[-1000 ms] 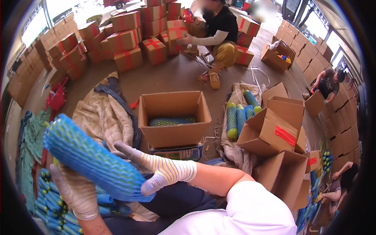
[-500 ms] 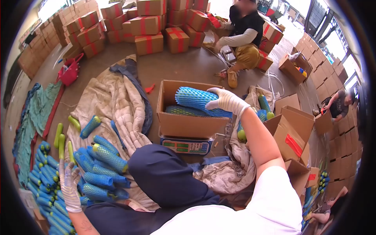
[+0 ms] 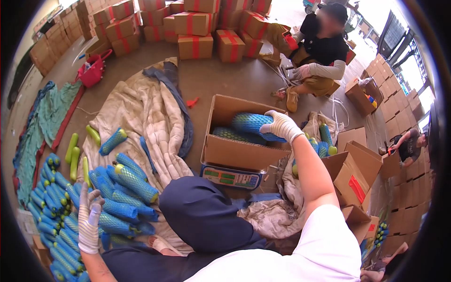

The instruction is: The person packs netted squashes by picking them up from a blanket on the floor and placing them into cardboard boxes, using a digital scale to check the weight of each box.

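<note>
My right hand [image 3: 281,126], in a striped glove, grips a green fruit wrapped in blue foam net [image 3: 251,124] and holds it inside an open cardboard box [image 3: 235,152]. Another netted fruit [image 3: 225,134] lies lower in the box. The box stands on a scale [image 3: 231,177]. My left hand [image 3: 89,218], gloved with fingers spread, hovers over a pile of netted fruits [image 3: 120,195] on a beige quilt [image 3: 143,117] and holds nothing.
Bare green fruits [image 3: 74,152] lie left of the quilt. Empty open boxes [image 3: 350,176] stand to the right. Taped boxes [image 3: 195,33] are stacked at the back. A seated person [image 3: 319,58] works behind the box; another person [image 3: 408,145] is at the right.
My right hand carried the netted fruit from my lap out to the box and has lowered it inside. My left hand let go and lifted over the pile with fingers spread.
</note>
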{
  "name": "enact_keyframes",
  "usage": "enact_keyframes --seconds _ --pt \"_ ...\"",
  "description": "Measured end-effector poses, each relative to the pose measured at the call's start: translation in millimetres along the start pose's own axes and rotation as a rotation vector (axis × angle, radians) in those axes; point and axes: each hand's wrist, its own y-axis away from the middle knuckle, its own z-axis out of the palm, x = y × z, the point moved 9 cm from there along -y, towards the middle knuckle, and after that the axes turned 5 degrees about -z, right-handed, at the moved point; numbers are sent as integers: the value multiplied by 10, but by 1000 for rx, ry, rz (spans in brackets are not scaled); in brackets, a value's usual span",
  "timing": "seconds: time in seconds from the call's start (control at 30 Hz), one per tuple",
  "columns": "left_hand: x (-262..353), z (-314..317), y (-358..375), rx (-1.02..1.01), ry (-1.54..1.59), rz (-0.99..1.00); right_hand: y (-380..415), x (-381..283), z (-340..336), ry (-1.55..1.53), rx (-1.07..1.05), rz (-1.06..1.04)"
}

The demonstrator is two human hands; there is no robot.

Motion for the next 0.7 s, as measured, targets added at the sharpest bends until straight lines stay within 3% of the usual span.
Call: enact_keyframes --seconds 0.2,0.3,0.33,0.4,0.5,0.63,0.7 --pt "-220 61 -42 -99 -129 -28 -40 -105 70 265 -74 84" --pt "-214 50 7 -88 -186 -48 -10 -99 49 131 -227 -67" --pt "-228 24 17 -81 -186 -60 56 -88 27 -48 -311 -67" --pt "-233 31 12 -85 -141 -61 152 -95 -78 -240 -307 0" --pt "-236 20 -23 -86 -128 -80 26 -124 -68 -132 -150 9" --pt "-264 18 -40 -76 -92 -85 -367 194 464 -193 -91 51" --pt "-291 37 -36 -99 -107 -67 -466 174 674 -395 -59 -66"
